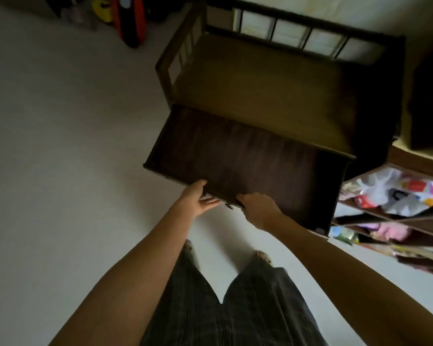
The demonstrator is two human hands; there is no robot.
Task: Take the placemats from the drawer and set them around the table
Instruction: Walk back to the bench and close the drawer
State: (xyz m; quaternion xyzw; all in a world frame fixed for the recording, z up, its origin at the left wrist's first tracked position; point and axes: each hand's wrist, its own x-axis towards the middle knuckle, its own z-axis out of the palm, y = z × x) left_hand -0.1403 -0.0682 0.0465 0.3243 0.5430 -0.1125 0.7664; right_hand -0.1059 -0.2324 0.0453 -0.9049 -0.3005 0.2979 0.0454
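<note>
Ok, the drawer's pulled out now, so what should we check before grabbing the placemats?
1. Drawer pulled out far enough to reach in: ok.
2. Placemats visible inside: cannot tell; the inside is dark and looks like bare wood.
3. Left hand on the drawer's front edge: ok.
4. Right hand on the front edge, ready to reach in: ok.
5. Floor around the feet free of things to trip on: ok.

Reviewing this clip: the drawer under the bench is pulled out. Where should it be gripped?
Grip the drawer by its front edge, from the person's side: that edge juts toward them. The left hand and right hand already sit there beside a small pull.
</note>
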